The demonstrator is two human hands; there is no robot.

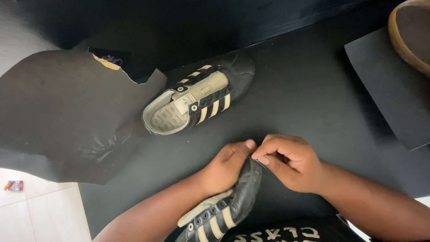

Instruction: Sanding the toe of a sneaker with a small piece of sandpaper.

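Observation:
A black shoe with cream stripes (224, 210) is held near the front edge of the black table (313, 94), its toe pointing away from me. My left hand (226, 168) wraps the toe from the left. My right hand (286, 159) pinches the toe's tip or sole edge between thumb and fingers. A matching black shoe with cream stripes and no laces (199, 96) lies on the table beyond my hands, toe toward the upper right.
A large dark torn sheet (58, 116) hangs over the table's left side. A dark rough-looking sheet (394, 89) lies at the right, with a tan shoe sole (410, 31) on it at the top corner. White floor tiles (40, 210) show at lower left.

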